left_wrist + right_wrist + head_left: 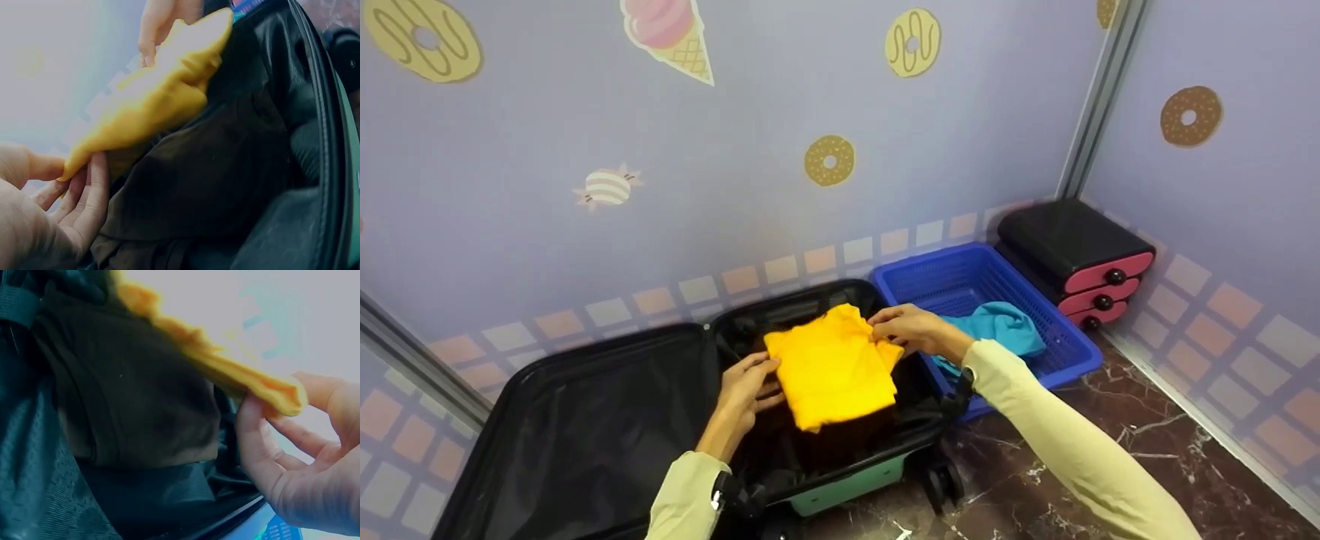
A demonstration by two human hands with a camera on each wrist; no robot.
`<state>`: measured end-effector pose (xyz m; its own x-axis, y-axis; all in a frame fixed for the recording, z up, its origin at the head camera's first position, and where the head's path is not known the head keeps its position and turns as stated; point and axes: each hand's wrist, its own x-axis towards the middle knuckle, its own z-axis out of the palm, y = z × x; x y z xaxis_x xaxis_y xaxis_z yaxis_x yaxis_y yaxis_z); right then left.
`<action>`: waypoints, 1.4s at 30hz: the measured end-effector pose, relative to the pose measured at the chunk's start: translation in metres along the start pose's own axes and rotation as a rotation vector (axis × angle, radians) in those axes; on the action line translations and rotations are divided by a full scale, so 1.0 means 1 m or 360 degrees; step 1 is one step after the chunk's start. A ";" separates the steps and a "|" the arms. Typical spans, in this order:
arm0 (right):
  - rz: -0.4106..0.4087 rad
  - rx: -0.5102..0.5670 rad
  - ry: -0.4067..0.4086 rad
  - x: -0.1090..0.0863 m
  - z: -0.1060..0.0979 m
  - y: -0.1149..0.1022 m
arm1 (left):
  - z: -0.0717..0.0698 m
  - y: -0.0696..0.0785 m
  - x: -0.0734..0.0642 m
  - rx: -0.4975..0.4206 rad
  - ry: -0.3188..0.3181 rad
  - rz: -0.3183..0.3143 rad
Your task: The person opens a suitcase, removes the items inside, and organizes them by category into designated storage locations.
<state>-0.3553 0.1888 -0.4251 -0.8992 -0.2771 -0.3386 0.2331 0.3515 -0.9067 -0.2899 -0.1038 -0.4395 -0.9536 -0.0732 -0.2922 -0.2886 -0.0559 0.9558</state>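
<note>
A folded yellow garment [836,367] is held up over the right half of an open black-lined suitcase [607,420]. My left hand [746,390] pinches its left edge between thumb and fingers. At the opposite edge, my right hand [911,328] pinches the cloth the same way. Both wrist views show the garment raised above a dark brown folded cloth [191,174] that lies inside the suitcase. In the right wrist view the brown cloth [135,394] sits flat on the black lining.
A blue plastic basket [1057,330] stands right of the suitcase with a teal cloth [1005,328] in it. Behind the basket, a black drawer unit [1072,240] with pink fronts fills the corner. Patterned walls [765,150] enclose the dark marbled floor [1020,480].
</note>
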 end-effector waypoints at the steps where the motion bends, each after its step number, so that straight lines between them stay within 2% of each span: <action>1: -0.0011 0.0014 0.0002 -0.001 0.000 -0.001 | 0.001 0.000 0.000 -0.0026 0.0000 -0.0004; 5: -0.0034 0.0057 0.0051 -0.006 -0.004 -0.001 | 0.007 -0.001 0.001 -0.0077 -0.0027 0.0002; 10: -0.0012 -0.0043 0.0105 -0.012 -0.022 -0.001 | 0.022 0.000 0.001 -0.0066 -0.0102 0.0060; 16: 0.0031 -0.0207 0.0043 -0.018 -0.054 0.000 | 0.051 0.005 0.001 -0.0044 -0.0176 0.0119; 22: 0.0065 -0.0275 -0.0020 -0.027 -0.088 -0.002 | 0.080 0.011 0.002 -0.0088 -0.0217 0.0151; 28: 0.0083 -0.0374 0.0043 -0.036 -0.117 -0.005 | 0.112 0.015 0.004 -0.0175 -0.0275 0.0161; 31: 0.0082 -0.0375 0.0089 -0.042 -0.130 -0.004 | 0.129 0.016 0.003 -0.0211 -0.0365 0.0177; 35: 0.0073 -0.0379 0.0149 -0.048 -0.147 -0.001 | 0.150 0.017 0.000 -0.0250 -0.0559 0.0187; 39: 0.0054 -0.0330 0.0331 -0.051 -0.159 0.015 | 0.167 0.015 -0.003 -0.0261 -0.0772 0.0143; 42: 0.0048 -0.0260 0.0497 -0.056 -0.161 0.029 | 0.169 0.013 -0.006 -0.0210 -0.0888 0.0125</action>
<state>-0.3582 0.3580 -0.3917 -0.9686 0.0137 -0.2483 0.2216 0.5008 -0.8367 -0.3029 0.0644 -0.4201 -0.8831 0.4522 -0.1253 -0.2363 -0.1980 0.9513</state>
